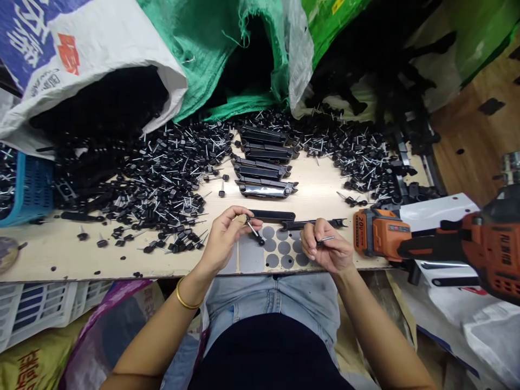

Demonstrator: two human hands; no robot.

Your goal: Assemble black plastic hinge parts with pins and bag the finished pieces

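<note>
My left hand [223, 235] is closed in a pinch on a slim black part with a shiny metal rod [255, 234], tilted down to the right. My right hand [333, 253] is closed on a black-headed screw [325, 239], its bare metal shank pointing right. Between and just beyond the hands lie a flat black bar [272, 215] and a black bar with forked ends [339, 222]. Grey round discs [287, 261] sit on the worktop [195, 262] between the hands. Farther back is a row of black clamp-like assemblies [266, 190].
Heaps of black-headed screws [162, 189] spread left, with another pile [365, 168] on the right. An orange cordless drill [447, 249] lies at the right edge. A blue basket [34, 187] stands left; a white sack [117, 43] and green sacks [195, 49] open along the back.
</note>
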